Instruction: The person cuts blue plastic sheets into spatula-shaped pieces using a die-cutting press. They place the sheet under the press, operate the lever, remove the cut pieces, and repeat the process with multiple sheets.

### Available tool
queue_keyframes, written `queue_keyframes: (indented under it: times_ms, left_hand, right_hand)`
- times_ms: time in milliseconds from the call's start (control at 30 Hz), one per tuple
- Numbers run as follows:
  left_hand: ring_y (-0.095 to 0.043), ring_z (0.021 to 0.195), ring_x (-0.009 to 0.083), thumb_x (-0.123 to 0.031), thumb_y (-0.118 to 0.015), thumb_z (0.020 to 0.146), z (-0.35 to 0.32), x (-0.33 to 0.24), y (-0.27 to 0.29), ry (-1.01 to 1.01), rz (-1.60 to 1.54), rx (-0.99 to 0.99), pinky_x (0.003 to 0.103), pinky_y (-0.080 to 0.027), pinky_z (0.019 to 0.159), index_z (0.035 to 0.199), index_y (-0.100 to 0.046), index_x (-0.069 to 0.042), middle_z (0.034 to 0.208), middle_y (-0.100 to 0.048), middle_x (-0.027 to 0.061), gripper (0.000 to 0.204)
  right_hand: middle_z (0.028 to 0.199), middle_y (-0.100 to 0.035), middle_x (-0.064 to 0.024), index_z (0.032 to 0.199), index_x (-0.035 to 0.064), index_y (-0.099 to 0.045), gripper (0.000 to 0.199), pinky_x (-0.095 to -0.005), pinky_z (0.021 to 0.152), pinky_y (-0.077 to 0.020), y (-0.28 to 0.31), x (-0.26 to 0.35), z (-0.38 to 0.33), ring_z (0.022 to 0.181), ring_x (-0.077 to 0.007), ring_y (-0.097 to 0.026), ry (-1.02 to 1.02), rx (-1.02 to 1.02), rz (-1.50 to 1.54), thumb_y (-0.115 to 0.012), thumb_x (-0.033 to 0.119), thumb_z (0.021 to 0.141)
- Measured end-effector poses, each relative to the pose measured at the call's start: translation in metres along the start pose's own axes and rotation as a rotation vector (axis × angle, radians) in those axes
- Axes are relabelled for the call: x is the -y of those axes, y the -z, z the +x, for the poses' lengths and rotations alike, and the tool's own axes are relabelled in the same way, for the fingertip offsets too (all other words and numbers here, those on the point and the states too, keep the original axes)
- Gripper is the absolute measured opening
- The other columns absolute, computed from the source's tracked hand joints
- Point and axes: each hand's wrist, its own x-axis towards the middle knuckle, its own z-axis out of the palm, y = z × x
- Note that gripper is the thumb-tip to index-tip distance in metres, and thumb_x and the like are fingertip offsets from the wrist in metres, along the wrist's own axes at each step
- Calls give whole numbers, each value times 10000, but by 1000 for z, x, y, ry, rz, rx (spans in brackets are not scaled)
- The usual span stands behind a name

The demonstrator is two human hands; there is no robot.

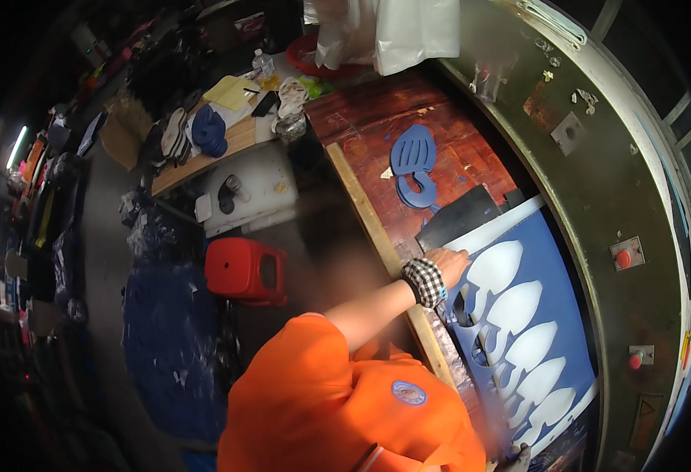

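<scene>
A blue sheet (562, 307) lies over a white board (503, 226). Several leaf-shaped openings with hooked tails run down the sheet, showing white. My left hand (449, 266), a black-and-white checked band at its wrist, is at the far left corner of sheet and board. Its fingers are bent closed over the edge; the fingertips are partly hidden. At the near edge of the sheet, low in the picture, only a small dark part of my right hand (521, 456) shows, its fingers unclear. Beyond my left hand lie blue cut pieces (414, 161) with slots and a hooked end.
A black flat piece (462, 219) lies on the red-brown tabletop (361, 106). A wooden rail (365, 208) edges it. On the right rises a green machine frame (566, 185) with red buttons (624, 257). A red stool (243, 269) stands left, near a side table (263, 177).
</scene>
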Motion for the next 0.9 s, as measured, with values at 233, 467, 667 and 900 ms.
queue_keyframes:
  times_ms: [233,467,667,900]
  left_hand:
    - [-648,803,428,-264,-560,975,-50,33,34,-138,-127,324,516,-508,737,944,-620,-8,818,-657,231,265]
    - [-678,697,383,-425,-635,918,-87,33,18,-1,-39,210,490,-527,633,917,-642,-64,703,-669,158,361]
    - [-659,587,338,-451,-667,880,-89,41,7,-59,-6,85,455,-504,530,848,-676,-117,609,-626,125,335]
    - [-665,645,354,-327,-729,811,-71,89,11,-563,-354,395,471,-524,583,843,-664,-54,646,-630,158,282]
  right_hand:
    - [1039,-668,-170,1155,-75,-652,324,-368,729,-556,10,-12,-20,936,-255,-636,90,-265,-2,-674,178,953]
    - [993,-681,-166,1149,-76,-656,337,-365,707,-560,15,32,22,930,-249,-639,-17,-291,63,-688,192,946]
    - [949,-726,-164,1089,-72,-688,322,-357,769,-562,-42,102,34,881,-231,-664,164,-325,-164,-686,218,950]
    - [1106,-721,-128,1145,36,-712,308,-357,943,-508,-181,197,-56,1009,-285,-664,184,-414,-284,-631,281,977]
